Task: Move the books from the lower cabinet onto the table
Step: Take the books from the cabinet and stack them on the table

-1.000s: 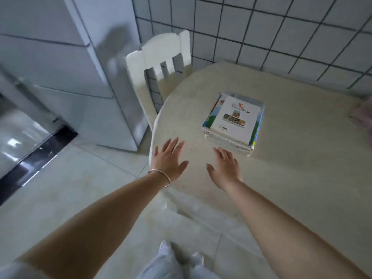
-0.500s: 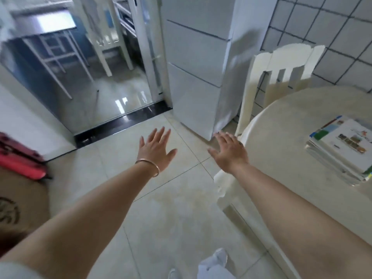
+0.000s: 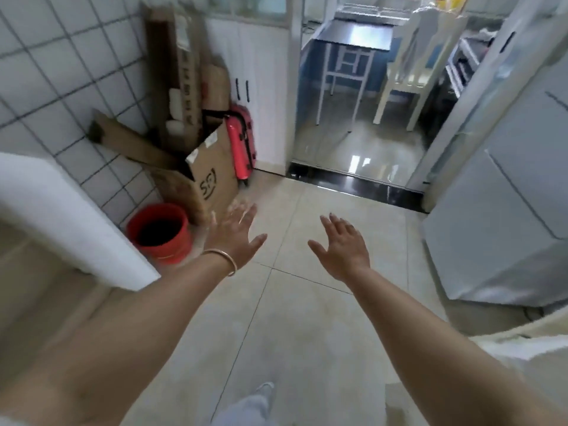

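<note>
Glazed tile, cardboard and plastic

Glossy beige floor tiles (image 3: 307, 318); matt brown cardboard box (image 3: 212, 176); smooth red plastic bucket (image 3: 163, 233); shiny thin metal bangle (image 3: 226, 258).

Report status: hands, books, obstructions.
Left hand open, empty. Right hand open, empty. No books or table in view. Red bucket and cardboard box ahead left.

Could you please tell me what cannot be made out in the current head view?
- Books, table, lower cabinet: outside the frame.
- Left hand fingertips: motion-blurred.
- Red bucket contents: dark inside, unreadable.
- Pink suitcase: partly hidden by the cardboard box.
- Far room: blurred.
</note>
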